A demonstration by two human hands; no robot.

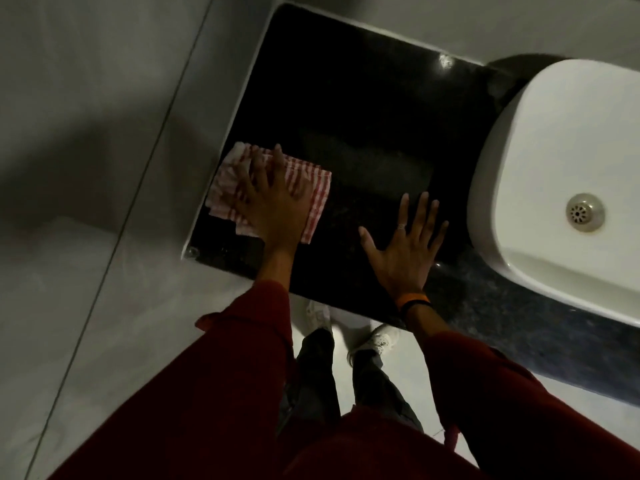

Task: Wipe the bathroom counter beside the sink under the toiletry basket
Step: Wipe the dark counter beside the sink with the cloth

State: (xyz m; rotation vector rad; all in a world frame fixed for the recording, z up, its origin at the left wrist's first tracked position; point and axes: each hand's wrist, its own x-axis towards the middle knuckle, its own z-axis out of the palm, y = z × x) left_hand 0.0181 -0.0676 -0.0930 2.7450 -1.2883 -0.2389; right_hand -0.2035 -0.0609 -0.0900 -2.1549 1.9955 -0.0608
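Observation:
A black stone counter (pixel 363 109) runs from the left wall to a white sink (pixel 561 140) on the right. My left hand (pixel 273 202) lies flat, fingers spread, on a folded red-and-white striped cloth (pixel 320 188) at the counter's front left corner, pressing it down. My right hand (pixel 405 251) rests palm down on the bare counter near the front edge, fingers apart, just left of the sink; it holds nothing. No toiletry basket is in view.
Grey tiled walls (pixel 86 98) bound the counter on the left and at the back. The sink's metal drain (pixel 585 212) shows at the right. Below the counter edge are my shoes (pixel 377 337) on a pale floor.

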